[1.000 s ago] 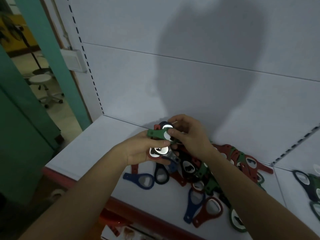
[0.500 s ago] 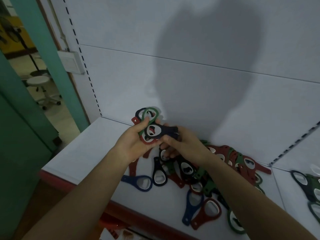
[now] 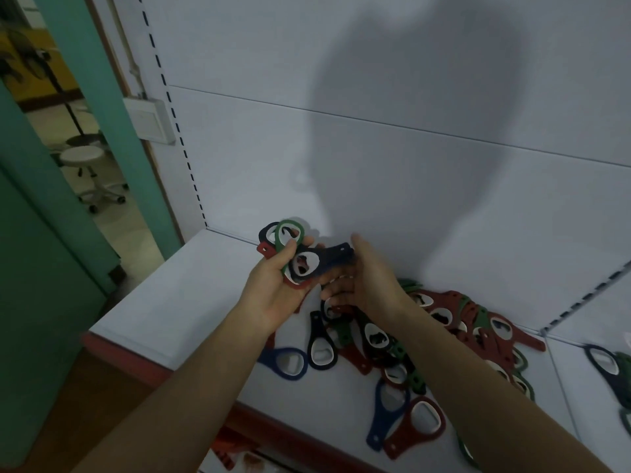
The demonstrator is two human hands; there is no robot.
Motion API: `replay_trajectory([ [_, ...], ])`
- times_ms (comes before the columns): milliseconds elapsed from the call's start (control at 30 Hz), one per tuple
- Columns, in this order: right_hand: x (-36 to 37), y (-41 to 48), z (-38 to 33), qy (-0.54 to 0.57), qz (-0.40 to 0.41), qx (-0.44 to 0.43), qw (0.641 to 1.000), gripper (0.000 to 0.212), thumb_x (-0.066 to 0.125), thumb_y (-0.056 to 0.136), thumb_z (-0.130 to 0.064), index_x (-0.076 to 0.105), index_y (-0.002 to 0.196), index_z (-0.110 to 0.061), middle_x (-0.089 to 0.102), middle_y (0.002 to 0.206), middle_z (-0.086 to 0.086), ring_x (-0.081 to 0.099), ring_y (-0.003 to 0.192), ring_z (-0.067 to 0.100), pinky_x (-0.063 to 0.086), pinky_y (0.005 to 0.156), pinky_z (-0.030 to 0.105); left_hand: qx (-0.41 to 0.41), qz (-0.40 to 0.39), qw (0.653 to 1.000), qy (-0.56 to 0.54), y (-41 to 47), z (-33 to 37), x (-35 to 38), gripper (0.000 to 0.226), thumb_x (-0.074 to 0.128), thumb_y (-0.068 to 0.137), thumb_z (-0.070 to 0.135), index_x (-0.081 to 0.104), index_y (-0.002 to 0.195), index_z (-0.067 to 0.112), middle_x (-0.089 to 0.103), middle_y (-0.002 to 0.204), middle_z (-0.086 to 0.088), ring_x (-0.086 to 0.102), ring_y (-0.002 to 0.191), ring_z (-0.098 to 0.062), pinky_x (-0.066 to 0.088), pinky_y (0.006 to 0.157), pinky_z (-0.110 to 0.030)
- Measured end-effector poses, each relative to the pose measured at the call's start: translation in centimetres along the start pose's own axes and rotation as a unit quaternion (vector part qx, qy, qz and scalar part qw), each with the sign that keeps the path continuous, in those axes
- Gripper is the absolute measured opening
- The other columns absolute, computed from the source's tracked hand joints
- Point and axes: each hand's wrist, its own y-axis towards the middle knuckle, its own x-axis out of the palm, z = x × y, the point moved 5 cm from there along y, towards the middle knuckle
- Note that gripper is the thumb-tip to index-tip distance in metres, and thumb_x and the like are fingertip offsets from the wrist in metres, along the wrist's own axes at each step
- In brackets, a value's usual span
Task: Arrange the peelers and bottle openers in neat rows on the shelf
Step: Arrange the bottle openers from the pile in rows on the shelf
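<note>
We grip a fanned stack of bottle openers (image 3: 277, 235) in the left hand (image 3: 269, 288) above the shelf (image 3: 170, 295), the right hand (image 3: 368, 285) pinching a navy opener (image 3: 336, 256) onto it; a slack grip would spill them.

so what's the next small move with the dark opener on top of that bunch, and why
The dark navy plastic bottle opener lies crosswise atop the bunch of green, navy and red openers gripped in the left hand, its handle against the right hand. So probably turn it to line up with them, then pin it under the thumb.
</note>
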Motion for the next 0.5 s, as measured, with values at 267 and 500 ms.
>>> replay_trajectory([
  [267,-1.9,0.1,-2.0,-0.200,0.131,-0.135,0.961,0.022,0.057,0.103,-0.027,0.068,0.093,-0.011,0.070,0.073,0.012,0.060,0.051,0.018,0.053,0.047,0.028,0.038,-0.005,0.999,0.023,-0.3,0.2,-0.1,0.029,0.052,0.105,0.019,0.066,0.127,0.007,0.072,0.127,-0.011,0.071,0.114,-0.026,0.062,0.081,-0.039],
  [500,-2.6,-0.4,-4.9,-0.209,0.182,-0.269,0.923,0.010,0.062,0.099,-0.014,0.068,0.094,-0.018,0.065,0.069,-0.011,0.059,0.058,0.003,0.050,0.057,0.018,-0.032,-0.026,0.999,0.011,-0.3,-0.3,0.6,0.027,0.083,0.080,0.022,0.065,0.099,0.017,0.062,0.090,-0.002,0.057,0.075,-0.015,0.048,0.067,-0.031],
])
